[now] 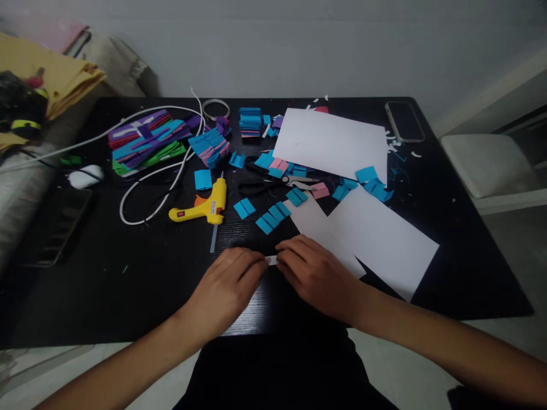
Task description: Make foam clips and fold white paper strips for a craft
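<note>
Close to the front edge of the black table, a small white paper strip (pixel 272 260) spans the gap between my two hands. My left hand (pixel 233 282) is closed on its left end, fingertips pinched together. On the other end, the fingers of my right hand (pixel 316 273) are closed. Both hands hide most of the strip. Just beyond them lie folded blue paper pieces (pixel 273 217). A yellow glue gun (pixel 200 206) rests past my left hand, its clear glue stick (pixel 214 238) pointing towards me. White paper sheets (pixel 380 239) lie beside my right hand.
Black-handled scissors (pixel 273 183) lie among blue and pink pieces. Coloured paper bundles (pixel 147 139) and a white cable (pixel 128 199) occupy the back left. A larger white sheet (pixel 333 142) and a phone (pixel 404 121) are at the back right. A white chair (pixel 489 162) stands to the right.
</note>
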Demonstrator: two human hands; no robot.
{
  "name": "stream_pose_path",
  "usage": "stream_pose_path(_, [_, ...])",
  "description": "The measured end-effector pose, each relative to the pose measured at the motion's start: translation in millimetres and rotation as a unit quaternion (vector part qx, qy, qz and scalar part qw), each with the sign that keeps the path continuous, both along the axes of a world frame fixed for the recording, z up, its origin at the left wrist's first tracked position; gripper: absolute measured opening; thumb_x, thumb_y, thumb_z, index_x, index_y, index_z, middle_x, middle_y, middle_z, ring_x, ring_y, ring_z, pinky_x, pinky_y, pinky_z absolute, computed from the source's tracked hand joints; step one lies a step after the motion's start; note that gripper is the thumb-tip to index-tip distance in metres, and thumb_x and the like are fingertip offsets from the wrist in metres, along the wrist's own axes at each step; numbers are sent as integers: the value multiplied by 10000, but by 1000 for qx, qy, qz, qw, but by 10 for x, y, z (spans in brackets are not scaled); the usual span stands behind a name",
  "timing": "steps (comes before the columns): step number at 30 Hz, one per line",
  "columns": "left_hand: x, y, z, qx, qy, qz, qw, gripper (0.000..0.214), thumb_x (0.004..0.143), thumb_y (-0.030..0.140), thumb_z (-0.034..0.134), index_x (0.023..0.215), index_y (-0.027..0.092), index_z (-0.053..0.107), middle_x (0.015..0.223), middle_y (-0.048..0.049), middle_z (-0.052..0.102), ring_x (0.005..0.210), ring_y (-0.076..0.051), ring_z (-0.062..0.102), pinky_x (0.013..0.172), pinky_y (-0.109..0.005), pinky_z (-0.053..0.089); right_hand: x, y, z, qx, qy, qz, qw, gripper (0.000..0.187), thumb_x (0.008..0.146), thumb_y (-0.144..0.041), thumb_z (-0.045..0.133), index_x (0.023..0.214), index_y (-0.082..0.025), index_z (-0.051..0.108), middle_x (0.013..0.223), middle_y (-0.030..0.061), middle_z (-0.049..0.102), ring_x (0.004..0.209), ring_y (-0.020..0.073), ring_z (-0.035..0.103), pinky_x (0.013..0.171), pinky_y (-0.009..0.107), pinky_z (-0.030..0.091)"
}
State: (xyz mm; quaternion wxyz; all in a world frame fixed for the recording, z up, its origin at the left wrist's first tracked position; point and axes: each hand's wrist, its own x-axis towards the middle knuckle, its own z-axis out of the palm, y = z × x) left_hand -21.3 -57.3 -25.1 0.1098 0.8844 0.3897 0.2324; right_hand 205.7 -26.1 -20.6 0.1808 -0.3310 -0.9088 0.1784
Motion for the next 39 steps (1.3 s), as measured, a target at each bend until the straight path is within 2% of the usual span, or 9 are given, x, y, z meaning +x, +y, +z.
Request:
stream_pose_path(6, [-7,28,56,-79,-42,21,996,175,982,106,588,1138,131,665,1080,-106,697,964,-230,661,852,-409,595,-57,2,86,-74,-33,-55,995,272,983,-25,460,1156,-110,653,1082,141,691,1009,281,612,876,462,565])
stream_pose_path(10, [-6,63,101,-89,-54,43,994,112,1015,155,565,1081,155,656,1064,-91,709,961,-210,675,858,-372,594,-81,41,117,-96,-50,-50,993,291,943,9,469,1094,-142,668,1053,130,680,1006,275,611,869,453,555])
stream_pose_path(14, [-36,115,138,-112,-33,60,991,158,1035,216,561,1146,156,655,1050,-81,733,952,-214,693,841,-365,588,-84,67,146,-148,-51,-45,987,254,945,2,501,1055,-145,677,1042,115,662,941,236,630,820,391,552])
stream_pose_path(19, [-123,209,197,-114,20,30,993,238,1058,327,538,1121,189,721,1000,-60,760,879,-221,708,797,-380,568,-49,100,262,-239,-19,-70,968,171,990,-55,522,1025,-164,649,1020,70,694,915,204,663,818,358,529])
stream_pose_path(24, [-195,308,322,-192,3,-9,981,317,1073,404,497,1187,196,708,1046,-47,782,887,-189,760,781,-314,596,30,159,397,-349,6,-76,934,185,992,-84,547,1097,-194,651,1018,41,758,904,187,707,790,328,523])
stream_pose_path(30, [-206,430,442,-267,-36,-52,962,236,1044,355,573,1170,232,730,1054,-21,787,923,-162,758,817,-264,583,116,208,466,-395,35,-47,917,250,1001,-120,553,1147,-229,726,1037,20,776,925,167,713,830,313,520])
stream_pose_path(33, [-212,491,443,-302,-62,-50,950,200,1033,321,591,1101,236,758,947,-8,788,815,-141,741,736,-235,555,135,238,483,-419,28,-27,907,194,1049,-258,541,1057,-215,730,949,20,764,860,171,699,766,311,503])
stream_pose_path(36, [-227,544,424,-355,-80,-40,931,191,1009,332,625,1050,237,785,854,4,778,714,-122,704,640,-211,509,143,265,471,-443,20,-16,896,374,1094,-350,442,844,-193,672,777,11,695,745,164,652,705,312,480])
stream_pose_path(39, [-234,581,407,-411,-103,-15,906,173,972,336,668,961,219,795,757,16,748,632,-107,653,567,-191,469,149,275,436,-451,23,-24,892,407,1090,-345,441,768,-191,637,726,-1,654,706,154,616,682,303,461])
